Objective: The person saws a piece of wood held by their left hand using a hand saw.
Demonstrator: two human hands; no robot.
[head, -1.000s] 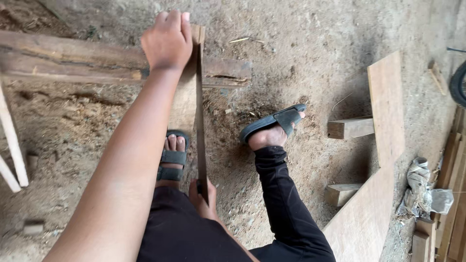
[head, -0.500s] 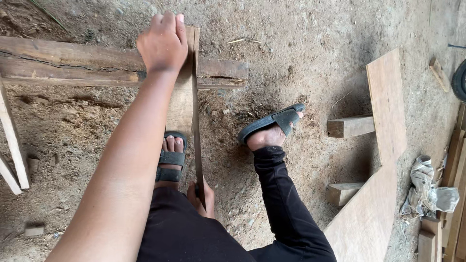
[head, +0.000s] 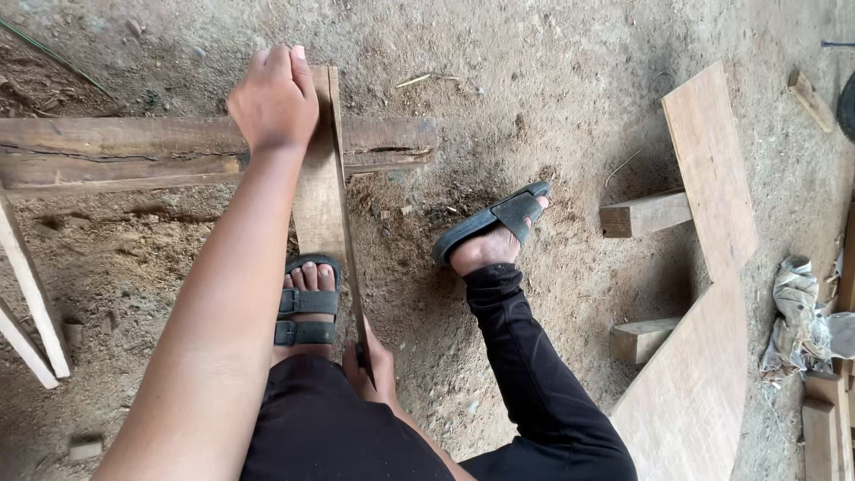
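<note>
A narrow wooden plank [head: 321, 196] runs away from me, its far end resting across a rough horizontal beam [head: 116, 156]. My left hand [head: 272, 98] grips the plank's far end from above, arm stretched out. My right hand [head: 374, 365] holds the near end low by my knee, partly hidden behind my leg. My left foot in a dark sandal [head: 307, 303] stands under the plank. My right foot [head: 494, 232] is to the right on the dirt, heel raised.
Dirt floor with sawdust. A long curved board [head: 704, 294] lies at the right with two short wood blocks [head: 646, 214] [head: 643, 340] beside it. A crumpled rag [head: 797, 312] and scrap wood lie at the far right. Pale slats [head: 31, 303] lean at the left.
The view has shifted slightly, so the beam and plank sit lower in the picture. Both hands keep their hold on the plank, and the feet stay put.
</note>
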